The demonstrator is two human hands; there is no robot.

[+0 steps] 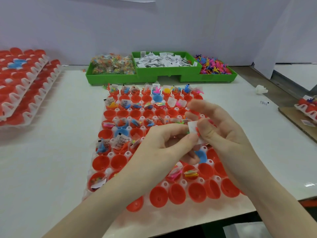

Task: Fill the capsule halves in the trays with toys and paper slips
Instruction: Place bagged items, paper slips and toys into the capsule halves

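A clear tray (pixel 109 154) of red capsule halves (pixel 101 163) lies in front of me, with a few blue halves (pixel 121 133) among them. Many far cups hold small toys and printed paper slips (pixel 120 141); several near cups hold nothing. Above the tray's middle, my left hand (pixel 164 148) and my right hand (pixel 221 131) meet. Together they pinch a white paper slip (pixel 193 130) with a small orange toy against it. The hands hide the cups beneath them.
A green bin (pixel 168 71) at the back holds bagged toys (pixel 112 64), paper slips (pixel 163 60) and loose colourful toys (pixel 213 66). Stacked trays of closed red capsules (pixel 25 83) sit far left. Another tray on cardboard (pixel 307 107) is at the right edge.
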